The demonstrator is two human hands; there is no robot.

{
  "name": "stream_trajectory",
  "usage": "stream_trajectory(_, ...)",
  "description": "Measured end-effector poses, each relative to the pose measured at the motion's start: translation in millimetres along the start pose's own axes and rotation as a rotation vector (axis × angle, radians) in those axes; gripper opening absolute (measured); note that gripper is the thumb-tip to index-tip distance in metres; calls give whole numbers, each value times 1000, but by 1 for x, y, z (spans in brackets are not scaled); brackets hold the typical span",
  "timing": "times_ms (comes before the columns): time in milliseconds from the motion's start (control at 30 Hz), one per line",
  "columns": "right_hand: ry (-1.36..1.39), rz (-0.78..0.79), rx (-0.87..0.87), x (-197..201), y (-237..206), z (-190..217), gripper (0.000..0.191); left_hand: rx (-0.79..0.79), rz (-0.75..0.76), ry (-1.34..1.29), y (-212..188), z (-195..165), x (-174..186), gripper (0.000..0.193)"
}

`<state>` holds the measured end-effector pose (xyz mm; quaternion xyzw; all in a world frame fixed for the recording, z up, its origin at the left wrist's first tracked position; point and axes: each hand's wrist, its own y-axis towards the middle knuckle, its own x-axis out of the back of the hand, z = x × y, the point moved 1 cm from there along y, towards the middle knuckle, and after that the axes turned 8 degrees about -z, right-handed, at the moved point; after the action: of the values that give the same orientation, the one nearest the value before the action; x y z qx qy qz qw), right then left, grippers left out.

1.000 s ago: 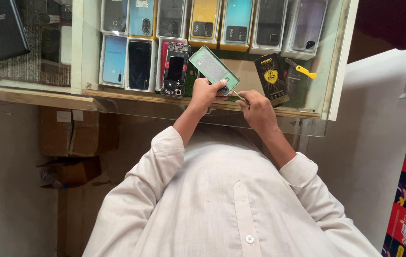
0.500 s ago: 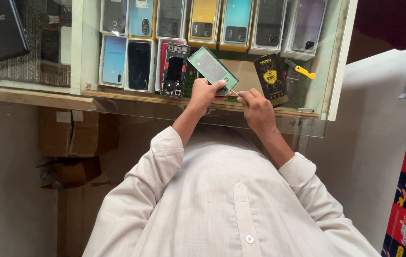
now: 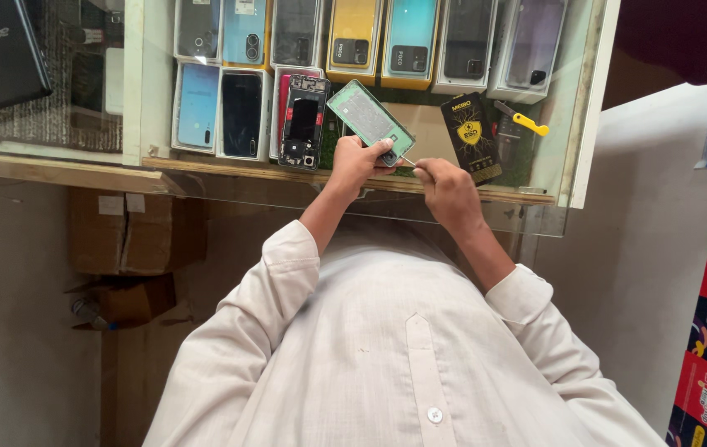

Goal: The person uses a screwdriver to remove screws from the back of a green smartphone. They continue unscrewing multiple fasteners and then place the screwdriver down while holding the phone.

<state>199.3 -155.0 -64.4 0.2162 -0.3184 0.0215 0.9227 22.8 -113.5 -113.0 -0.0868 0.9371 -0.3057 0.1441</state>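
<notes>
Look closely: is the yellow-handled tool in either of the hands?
No, the yellow-handled tool lies apart on the counter, right of the black packet.

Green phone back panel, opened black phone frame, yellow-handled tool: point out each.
Green phone back panel (image 3: 367,118), head view, middle of its inner face.
Opened black phone frame (image 3: 304,122), head view, its centre.
Yellow-handled tool (image 3: 529,124), head view, the yellow handle.

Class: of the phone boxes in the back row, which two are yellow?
The yellow box fourth from the left, and the teal-fronted box beside it, yellow-edged; the rest are pale.
</notes>
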Motion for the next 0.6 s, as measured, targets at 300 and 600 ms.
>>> stream_trajectory(300, -233, -24, -6, 4, 0, -2, 10, 3, -1, -20, 0, 1, -1, 22)
stream_trajectory(600, 26, 82, -138, 1, 0, -1, 24, -10, -17, 14, -1, 0, -1, 21)
